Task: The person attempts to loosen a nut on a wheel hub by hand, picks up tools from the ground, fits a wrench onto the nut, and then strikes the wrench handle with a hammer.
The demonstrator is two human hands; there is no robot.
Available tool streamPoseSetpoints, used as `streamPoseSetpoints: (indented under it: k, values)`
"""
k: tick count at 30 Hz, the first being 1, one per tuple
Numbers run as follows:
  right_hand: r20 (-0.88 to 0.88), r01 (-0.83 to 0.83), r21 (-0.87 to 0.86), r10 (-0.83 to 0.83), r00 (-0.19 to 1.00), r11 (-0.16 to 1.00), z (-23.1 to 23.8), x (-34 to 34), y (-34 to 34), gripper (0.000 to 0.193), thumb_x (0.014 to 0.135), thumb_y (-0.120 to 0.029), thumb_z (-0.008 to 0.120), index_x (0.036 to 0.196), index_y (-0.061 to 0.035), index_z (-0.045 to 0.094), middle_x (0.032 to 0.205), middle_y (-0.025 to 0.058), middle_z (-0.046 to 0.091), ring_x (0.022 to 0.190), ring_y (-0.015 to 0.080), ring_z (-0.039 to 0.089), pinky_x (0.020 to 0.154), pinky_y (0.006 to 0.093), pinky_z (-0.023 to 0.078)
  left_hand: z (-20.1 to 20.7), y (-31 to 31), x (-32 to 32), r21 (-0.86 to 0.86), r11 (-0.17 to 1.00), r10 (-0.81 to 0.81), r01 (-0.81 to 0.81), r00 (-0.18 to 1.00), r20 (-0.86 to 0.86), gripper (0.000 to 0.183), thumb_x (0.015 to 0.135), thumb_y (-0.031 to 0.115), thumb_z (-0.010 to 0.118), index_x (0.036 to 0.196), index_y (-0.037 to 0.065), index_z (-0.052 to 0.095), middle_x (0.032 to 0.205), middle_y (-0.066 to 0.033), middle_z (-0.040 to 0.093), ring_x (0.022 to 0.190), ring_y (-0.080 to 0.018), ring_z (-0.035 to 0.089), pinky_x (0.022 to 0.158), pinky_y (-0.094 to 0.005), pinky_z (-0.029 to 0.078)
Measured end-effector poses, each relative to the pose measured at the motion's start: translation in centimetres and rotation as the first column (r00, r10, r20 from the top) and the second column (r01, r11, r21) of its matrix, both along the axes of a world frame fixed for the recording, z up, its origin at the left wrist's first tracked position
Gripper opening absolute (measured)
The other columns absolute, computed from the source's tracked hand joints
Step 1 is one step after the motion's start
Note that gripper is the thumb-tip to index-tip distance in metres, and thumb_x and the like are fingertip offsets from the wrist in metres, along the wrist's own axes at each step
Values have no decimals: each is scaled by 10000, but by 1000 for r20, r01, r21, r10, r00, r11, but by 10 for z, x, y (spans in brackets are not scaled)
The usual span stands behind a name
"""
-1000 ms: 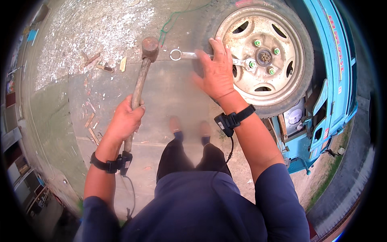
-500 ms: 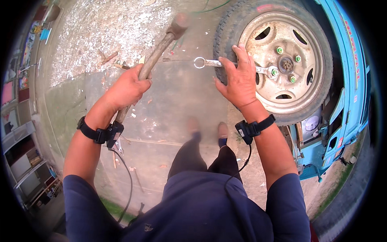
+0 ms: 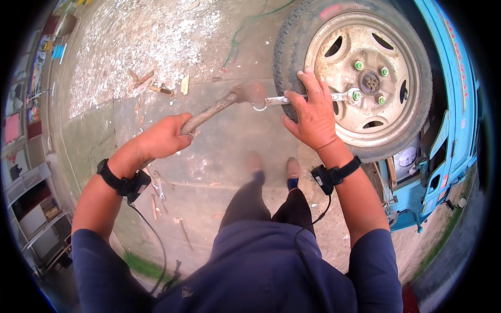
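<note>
My left hand [image 3: 166, 136] is closed round the wooden handle of a hammer [image 3: 211, 112]. Its blurred head overlaps the ring end of a combination wrench [image 3: 276, 100]; whether they touch I cannot tell. The wrench lies level, its other end on a green-marked lug nut [image 3: 357, 96] of a wheel [image 3: 344, 125]. Over the middle of the wrench lies my right hand [image 3: 314, 112], holding it with the fingers partly stretched toward the rim. Other lug nuts with green marks ring the rusty hub [image 3: 370, 83].
The wheel sits on a blue vehicle [image 3: 451, 104] at right. Several tools [image 3: 160, 193] lie on the concrete floor at lower left. Wood scraps [image 3: 142, 78] and white flakes [image 3: 146, 41] are scattered farther off. A green cord [image 3: 244, 26] crosses the far floor. Cluttered shelves [image 3: 36, 208] line the left.
The hammer head has swung down and to the right, from above the wrench to its ring end. The wrench's ring end has dropped slightly. My right hand stays on the wrench.
</note>
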State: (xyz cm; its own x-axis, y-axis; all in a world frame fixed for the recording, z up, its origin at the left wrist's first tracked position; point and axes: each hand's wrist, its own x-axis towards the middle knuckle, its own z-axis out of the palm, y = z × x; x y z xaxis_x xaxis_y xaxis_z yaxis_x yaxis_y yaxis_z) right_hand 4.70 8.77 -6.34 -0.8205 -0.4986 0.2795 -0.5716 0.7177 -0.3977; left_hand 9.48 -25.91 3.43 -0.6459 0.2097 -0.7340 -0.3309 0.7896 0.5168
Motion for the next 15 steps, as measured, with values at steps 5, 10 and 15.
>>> streamPoseSetpoints:
  k: [5, 10, 15]
  values:
    - [20, -47, 21, 47, 999, 999, 1, 3, 11, 463, 693, -191, 805, 1126, -167, 644, 1464, 148, 422, 1461, 350, 349, 1172, 547, 305, 16, 4, -25, -30, 980, 198, -197, 980, 31, 181, 892, 134, 622, 1039, 42, 572, 775, -5, 534, 690, -113, 499, 634, -298, 437]
    - [14, -22, -1, 22, 1000, 1000, 3, -2, 6, 427, 701, -199, 805, 1097, -142, 655, 1463, 145, 436, 1458, 352, 355, 1177, 537, 302, 1, 7, -12, -31, 993, 112, -112, 994, -1, 189, 891, 128, 620, 1051, 43, 569, 783, -10, 544, 679, -125, 507, 623, -297, 436]
    - [77, -131, 30, 128, 989, 991, 1, 11, 26, 334, 718, -190, 787, 1024, -127, 669, 1477, 146, 442, 1467, 342, 354, 1184, 517, 301, -9, 4, 0, 42, 999, 18, -21, 997, 76, 160, 887, 122, 602, 1000, 25, 545, 748, -102, 557, 717, -223, 579, 659, -381, 468]
